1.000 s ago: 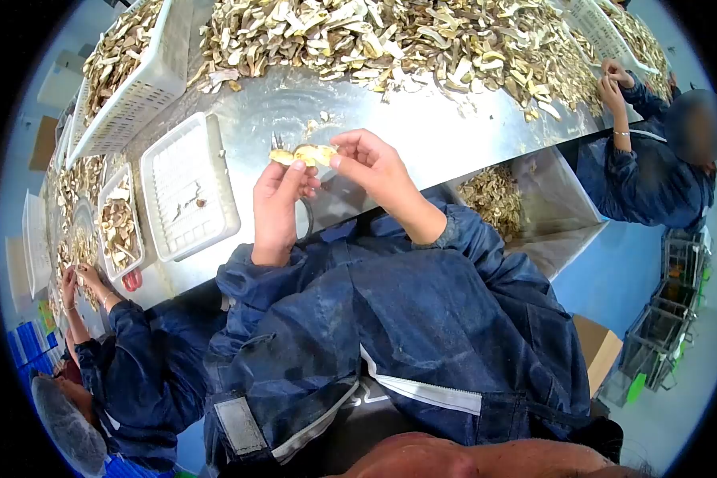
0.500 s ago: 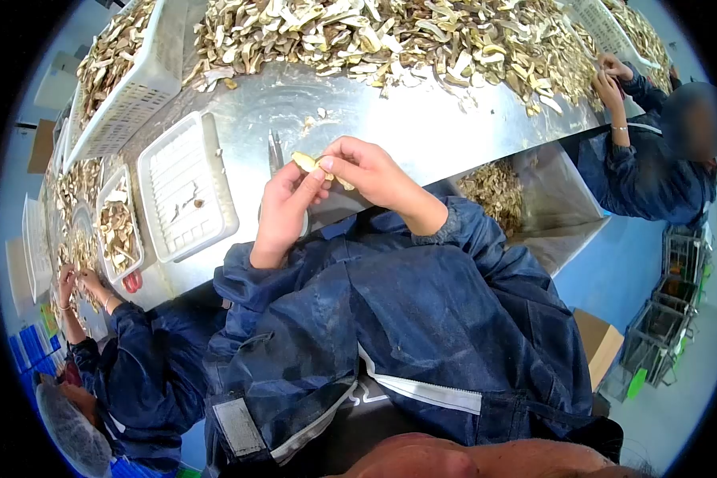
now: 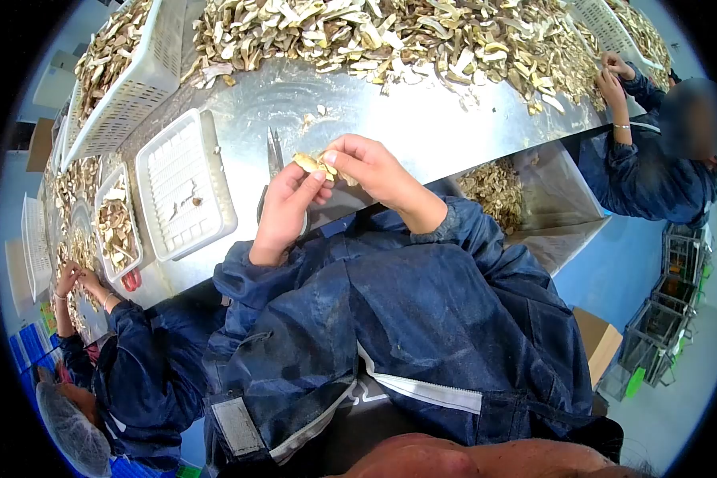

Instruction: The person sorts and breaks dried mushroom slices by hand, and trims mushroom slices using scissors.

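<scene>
Over the near edge of the metal table, my left hand (image 3: 282,209) pinches a yellowish dried mushroom slice (image 3: 305,162) between thumb and fingers. My right hand (image 3: 378,171) meets it from the other side, its thumb and fingertips closed on the same pale mushroom pieces. Whether they hold one slice or a few overlapping ones I cannot tell. Just beyond my left hand lie metal scissors (image 3: 275,151), partly hidden behind that hand. A white slatted tray (image 3: 155,171) with a few dark scraps stands to the left.
A long heap of mushroom slices (image 3: 390,40) covers the table's far side. White perforated baskets (image 3: 127,103) stand at the upper left. A smaller tray (image 3: 138,253) holds slices. Below the edge sits a lined bin (image 3: 562,191) of pieces. Co-workers (image 3: 155,374) sit on either side.
My right fingertips have shifted slightly on the mushroom pieces, and the pieces have turned a little between my hands. My left hand has hardly moved.
</scene>
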Motion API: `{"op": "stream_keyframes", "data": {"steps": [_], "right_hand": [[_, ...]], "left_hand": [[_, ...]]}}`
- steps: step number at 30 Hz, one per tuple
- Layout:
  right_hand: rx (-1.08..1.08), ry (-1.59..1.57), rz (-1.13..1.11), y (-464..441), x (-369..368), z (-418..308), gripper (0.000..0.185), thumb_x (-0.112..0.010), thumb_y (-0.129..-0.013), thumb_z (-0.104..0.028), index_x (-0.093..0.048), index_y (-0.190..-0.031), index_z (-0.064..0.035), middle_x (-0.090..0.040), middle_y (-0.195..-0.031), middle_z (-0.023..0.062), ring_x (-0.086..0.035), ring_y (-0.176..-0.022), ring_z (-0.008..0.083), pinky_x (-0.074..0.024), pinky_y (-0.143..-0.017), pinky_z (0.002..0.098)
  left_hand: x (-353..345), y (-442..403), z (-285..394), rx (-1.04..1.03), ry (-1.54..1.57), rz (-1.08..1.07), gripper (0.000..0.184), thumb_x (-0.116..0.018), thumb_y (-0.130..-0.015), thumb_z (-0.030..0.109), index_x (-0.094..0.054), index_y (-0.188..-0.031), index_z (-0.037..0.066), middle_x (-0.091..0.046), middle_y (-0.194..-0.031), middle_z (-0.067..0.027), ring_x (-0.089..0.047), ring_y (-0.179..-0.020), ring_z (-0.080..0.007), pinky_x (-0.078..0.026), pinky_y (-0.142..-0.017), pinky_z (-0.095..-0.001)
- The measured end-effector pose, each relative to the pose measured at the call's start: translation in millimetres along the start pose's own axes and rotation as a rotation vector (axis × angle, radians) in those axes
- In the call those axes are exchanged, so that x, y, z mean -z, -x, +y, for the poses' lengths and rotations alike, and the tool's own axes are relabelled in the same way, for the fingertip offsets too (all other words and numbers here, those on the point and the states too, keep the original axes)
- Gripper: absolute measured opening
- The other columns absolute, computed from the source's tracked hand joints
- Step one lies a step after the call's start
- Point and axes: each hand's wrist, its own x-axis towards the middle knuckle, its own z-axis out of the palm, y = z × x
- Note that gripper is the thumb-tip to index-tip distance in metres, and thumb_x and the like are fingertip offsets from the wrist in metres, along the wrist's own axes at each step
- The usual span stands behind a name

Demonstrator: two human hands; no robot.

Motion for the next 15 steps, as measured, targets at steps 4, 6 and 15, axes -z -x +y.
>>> {"op": "stream_keyframes", "data": {"steps": [4,6,15], "right_hand": [[-0.009,0.075,0.092,-2,8,0,0.023,-0.060,-0.100,-0.021,-0.067,-0.106,-0.0003,-0.065,-0.089,-0.0005,-0.057,-0.084,0.0068,-0.0469,-0.074,0.0239],[0.037,0.196,0.185,-5,16,2,0.024,-0.061,-0.099,-0.022,-0.068,-0.108,-0.0006,-0.065,-0.089,-0.0001,-0.057,-0.083,0.0076,-0.0473,-0.074,0.0244],[0.456,0.681,0.281,-9,23,-6,0.025,-0.068,-0.093,-0.020,-0.069,-0.109,-0.0011,-0.064,-0.096,0.0087,-0.063,-0.082,0.0160,-0.0506,-0.074,0.0284]], "left_hand": [[0,-2,-2,0.027,0.053,0.002,0.023,-0.057,-0.101,0.019,-0.063,-0.109,-0.001,-0.069,-0.096,-0.0067,-0.061,-0.082,-0.0109,-0.049,-0.073,-0.0253],[0,-3,-3,0.037,0.045,0.020,0.023,-0.057,-0.101,0.019,-0.063,-0.109,-0.002,-0.069,-0.097,-0.0071,-0.061,-0.082,-0.0111,-0.049,-0.072,-0.0254],[0,-26,-1,0.026,-0.047,0.055,0.025,-0.054,-0.103,0.020,-0.063,-0.110,-0.002,-0.068,-0.097,-0.0062,-0.060,-0.080,-0.0112,-0.049,-0.071,-0.0250]]}}
